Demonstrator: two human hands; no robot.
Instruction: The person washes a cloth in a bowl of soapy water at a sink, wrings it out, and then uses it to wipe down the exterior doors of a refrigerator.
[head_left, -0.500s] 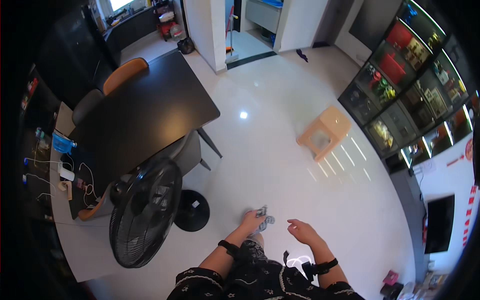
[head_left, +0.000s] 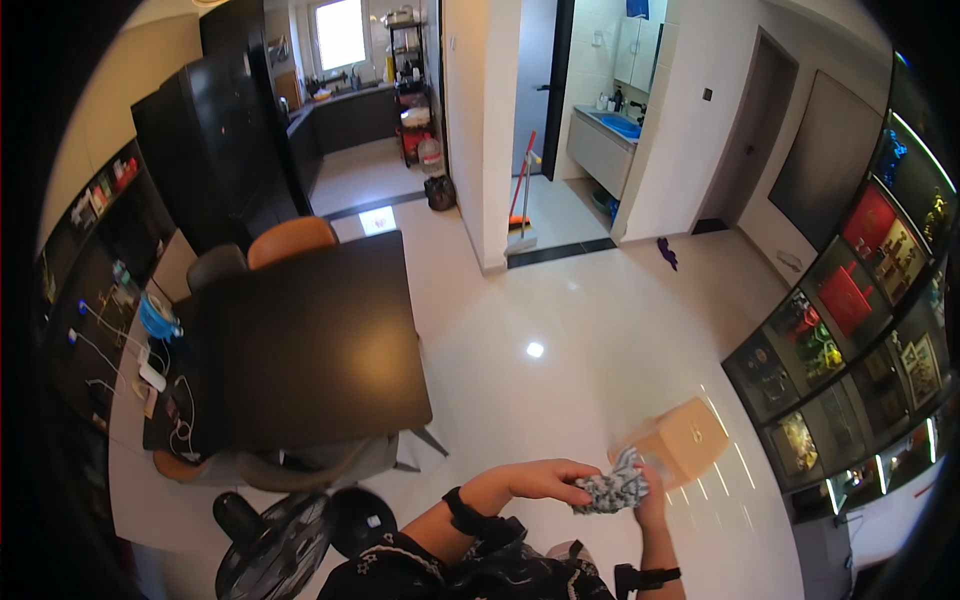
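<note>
L hand point(head_left: 545, 480): I see it reach in from the left, fingers curled over the top-left edge of the crumpled grey-white cloth point(head_left: 612, 489), pinching it w/ the thumb under.
R hand point(head_left: 650, 497): comes up from below, mostly hidden behind the cloth; fingers seem closed on its right side, but I can't tell the exact grip.
Cloth: bunched wad, held in the air betw. both hands, just off the L fingertips and touching the R palm side.
Long axis: roughly left-right, tilted up a bit toward the R hand.
Nearer hand: both on it; the L one shows more contact.
Beyond fingers: tan box-like stool point(head_left: 678, 445) on the glossy floor point(head_left: 560, 320), just past the cloth.
Left of fingers: black table point(head_left: 300, 340), well apart; black fan point(head_left: 270, 550) lower left.
Wrists: 2 dark bands.
</note>
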